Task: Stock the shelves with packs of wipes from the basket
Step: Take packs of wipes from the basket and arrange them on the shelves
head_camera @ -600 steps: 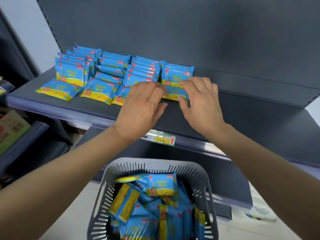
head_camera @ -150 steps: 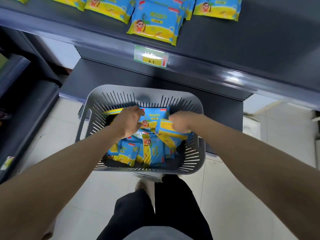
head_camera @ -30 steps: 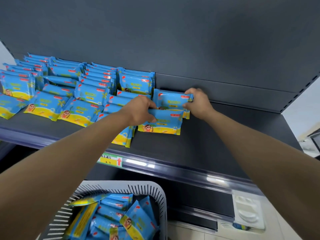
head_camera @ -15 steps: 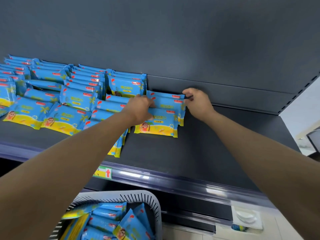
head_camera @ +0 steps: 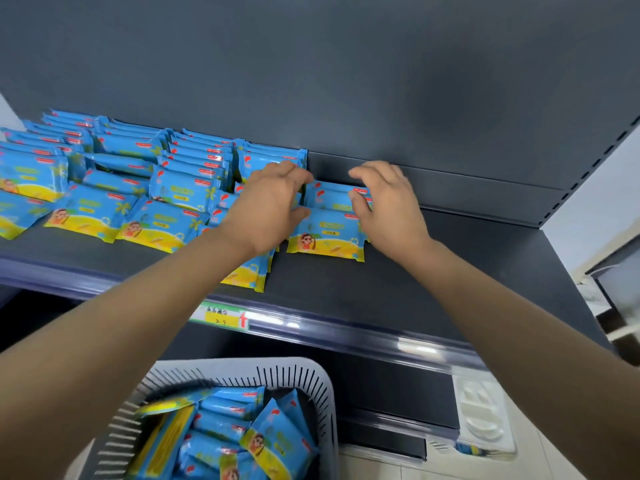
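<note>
Blue packs (head_camera: 325, 237): rows along the shelf's (head_camera: 415, 278) back edge, newest stack rightmost.
Left hand (head_camera: 266, 209): fingers loosened, thumb touching upright pack (head_camera: 332, 197).
Right hand (head_camera: 388, 206): fingers loosened, thumb on the same pack.
Basket (head_camera: 311, 379): below the shelf's front edge, holding more packs.

Blue-and-yellow packs (head_camera: 162, 226) lie in overlapping rows across the left and middle of the shelf (head_camera: 415, 282), and those at the back stand on edge. The rightmost front pack (head_camera: 325, 242) lies flat. Below the shelf, a grey slotted basket (head_camera: 325, 396) holds more, jumbled.
</note>
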The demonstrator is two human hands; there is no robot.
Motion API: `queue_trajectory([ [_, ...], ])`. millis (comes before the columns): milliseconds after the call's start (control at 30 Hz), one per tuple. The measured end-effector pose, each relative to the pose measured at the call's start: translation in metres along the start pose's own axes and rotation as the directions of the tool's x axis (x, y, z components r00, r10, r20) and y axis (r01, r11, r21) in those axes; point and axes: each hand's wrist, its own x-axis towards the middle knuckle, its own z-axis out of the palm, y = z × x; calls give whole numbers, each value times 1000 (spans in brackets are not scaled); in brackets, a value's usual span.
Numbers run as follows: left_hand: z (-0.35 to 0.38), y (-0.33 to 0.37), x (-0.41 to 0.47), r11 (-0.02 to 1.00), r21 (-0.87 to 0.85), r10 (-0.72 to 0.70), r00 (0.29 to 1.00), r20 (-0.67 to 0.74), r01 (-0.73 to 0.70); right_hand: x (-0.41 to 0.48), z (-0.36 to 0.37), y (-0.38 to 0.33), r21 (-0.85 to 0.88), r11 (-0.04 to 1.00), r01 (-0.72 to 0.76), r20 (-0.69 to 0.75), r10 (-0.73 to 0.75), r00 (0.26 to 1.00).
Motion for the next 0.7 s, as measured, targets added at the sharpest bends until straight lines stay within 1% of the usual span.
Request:
queue_trajectory([
  [67, -24, 4, -19, 997, 53, 63, 993, -96, -58, -7, -11, -22, -47, 998, 47, -69, -51, 996],
  [167, -59, 9, -49, 980, 154, 152, 970, -192, -123, -14, -29, -57, -95, 991, 91, -162, -105, 981],
  [367, -117, 15, -106, 952, 271, 222, 931, -289, -143, -36, -58, -124, -127, 975, 182, -269, -211, 940],
  [500, -141, 17, -146, 942, 306, 236, 917, -322, -135, -59, -67, -161, -143, 967, 209, -299, -244, 923],
  [567, -142, 15, -168, 945, 293, 239, 914, -327, -142, -76, -63, -175, -136, 967, 214, -300, -246, 922],
  [633, -135, 8, -192, 955, 258, 226, 919, -322, -145, -96, -52, -184, -120, 966, 230, -278, -255, 926],
  [700, -119, 0, -216, 967, 215, 197, 937, -289, -137, -120, -33, -190, -98, 964, 248, -220, -265, 939],
])
